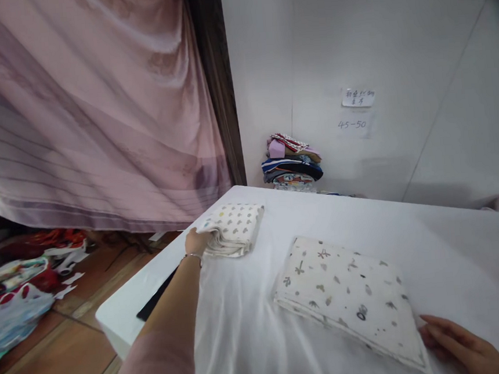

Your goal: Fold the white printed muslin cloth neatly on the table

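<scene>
My left hand reaches across the table and closes on the left edge of a folded white cloth with small grey motifs. Loose layers bulge at that cloth's near left corner, beside my fingers. Closer to me on the right lies a second folded white cloth, flat and rectangular, printed with leaf and flower shapes. By its right edge is my right hand, fingers stretched out and the fingertips at the cloth's side; whether they press on it I cannot tell.
Both cloths rest on a white-covered table. Stacked folded clothes stand beyond its far edge, against the wall. A black strip lies under my left forearm. A pink curtain hangs at left; bags sit on the tiled floor.
</scene>
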`<action>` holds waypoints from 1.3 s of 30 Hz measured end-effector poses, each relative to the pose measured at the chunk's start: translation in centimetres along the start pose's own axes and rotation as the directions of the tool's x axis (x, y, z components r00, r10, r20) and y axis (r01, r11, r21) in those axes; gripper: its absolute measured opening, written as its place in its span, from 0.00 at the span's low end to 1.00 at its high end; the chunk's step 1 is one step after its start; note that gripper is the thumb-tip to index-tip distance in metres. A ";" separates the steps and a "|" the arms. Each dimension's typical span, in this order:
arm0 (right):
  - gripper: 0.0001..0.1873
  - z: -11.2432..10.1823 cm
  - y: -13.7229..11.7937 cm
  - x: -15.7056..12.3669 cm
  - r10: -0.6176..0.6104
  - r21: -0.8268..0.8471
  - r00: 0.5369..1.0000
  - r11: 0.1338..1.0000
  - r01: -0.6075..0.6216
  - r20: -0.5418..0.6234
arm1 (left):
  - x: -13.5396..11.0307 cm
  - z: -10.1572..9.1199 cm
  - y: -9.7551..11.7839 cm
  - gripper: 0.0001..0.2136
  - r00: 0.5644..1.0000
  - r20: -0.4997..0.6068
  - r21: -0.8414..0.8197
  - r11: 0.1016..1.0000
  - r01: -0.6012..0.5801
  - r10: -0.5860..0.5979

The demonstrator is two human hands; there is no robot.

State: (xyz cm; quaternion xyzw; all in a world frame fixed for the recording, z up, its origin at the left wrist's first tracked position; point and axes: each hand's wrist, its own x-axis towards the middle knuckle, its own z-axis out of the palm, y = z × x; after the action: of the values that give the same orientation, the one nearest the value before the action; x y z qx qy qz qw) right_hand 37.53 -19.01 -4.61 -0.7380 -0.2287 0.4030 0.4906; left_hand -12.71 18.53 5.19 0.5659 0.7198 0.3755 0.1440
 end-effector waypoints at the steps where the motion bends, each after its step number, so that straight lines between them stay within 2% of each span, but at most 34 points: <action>1: 0.31 0.1 -0.2 -0.2 0.010 0.022 1.000 1.000 -0.009 -0.010 | -0.8 0.2 -0.1 0.15 1.000 -0.012 0.004 1.000 -0.005 0.005; 3: 0.35 0.4 -0.9 -0.5 0.022 0.073 1.000 0.997 -0.021 -0.020 | -2.8 0.8 0.6 0.15 0.996 -0.041 -0.010 0.997 -0.082 0.081; 6: 0.37 1.4 -2.2 -1.3 0.046 0.127 0.999 0.991 -0.049 0.025 | -7.2 2.6 2.3 0.13 0.953 -0.075 -0.097 0.949 -0.301 0.294; 8: 0.36 2.2 -3.1 -1.9 0.059 0.120 0.996 0.991 -0.066 0.059 | -11.1 4.1 3.4 0.14 0.939 0.065 -0.221 0.922 -0.317 0.339; 10: 0.37 2.7 -3.8 -2.3 0.049 0.092 0.997 0.994 -0.055 0.067 | -15.1 5.7 4.3 0.15 0.898 0.234 -0.314 0.904 -0.292 0.371; 12: 0.38 3.1 -4.3 -2.6 0.037 0.041 0.998 0.998 -0.040 0.060 | -18.5 6.9 5.1 0.16 0.865 0.357 -0.310 0.918 -0.247 0.353; 14: 0.40 3.3 -4.7 -2.5 0.042 -0.038 0.998 0.998 -0.040 0.043 | -20.7 7.7 6.0 0.18 0.832 0.469 -0.236 0.950 -0.203 0.295; 17: 0.41 3.6 -4.9 -1.9 0.027 -0.161 0.999 0.987 -0.023 0.025 | -22.0 8.4 7.4 0.21 0.801 0.562 -0.091 0.977 -0.191 0.209; 22: 0.24 4.4 -4.2 -0.6 -0.194 -0.329 0.977 0.920 0.212 0.089 | -22.3 8.4 8.7 0.20 0.777 0.608 0.014 0.976 -0.216 0.163; 24: 0.24 4.4 -4.1 0.2 -0.249 -0.321 0.965 0.910 0.262 0.081 | -22.8 8.4 8.8 0.21 0.785 0.605 0.037 0.980 -0.195 0.134; 27: 0.32 3.8 -4.9 2.3 -0.277 -0.215 0.959 0.934 0.285 0.066 | -24.0 8.8 9.3 0.23 0.794 0.601 0.036 0.989 -0.143 0.093; 29: 0.37 3.1 -6.0 4.3 -0.283 -0.172 0.958 0.947 0.272 -0.041 | -24.9 9.3 9.7 0.24 0.790 0.608 0.001 0.994 -0.107 0.085; 33: 0.31 1.8 -7.4 7.2 -0.253 -0.273 0.964 0.936 0.223 -0.078 | -26.0 10.3 9.9 0.26 0.792 0.599 -0.068 0.994 -0.091 0.114; 36: 0.28 1.1 -6.9 7.0 -0.255 -0.399 0.966 0.891 0.218 -0.042 | -26.0 10.3 9.4 0.26 0.803 0.582 -0.086 0.992 -0.097 0.129; 38: 0.27 0.8 -6.2 5.7 -0.359 -0.461 0.930 0.839 0.287 -0.075 | -26.1 10.1 9.0 0.27 0.817 0.562 -0.078 0.991 -0.107 0.132; 39: 0.24 0.7 -5.8 4.9 -0.441 -0.479 0.893 0.806 0.349 -0.091 | -26.2 10.0 8.9 0.27 0.832 0.533 -0.077 0.988 -0.136 0.156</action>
State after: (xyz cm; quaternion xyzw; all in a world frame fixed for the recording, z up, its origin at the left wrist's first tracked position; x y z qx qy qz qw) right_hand 40.10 -12.68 -1.22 -0.8031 -0.4147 0.1522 0.3999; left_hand 8.24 -1.17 -1.01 0.6988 0.5985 0.2250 0.3208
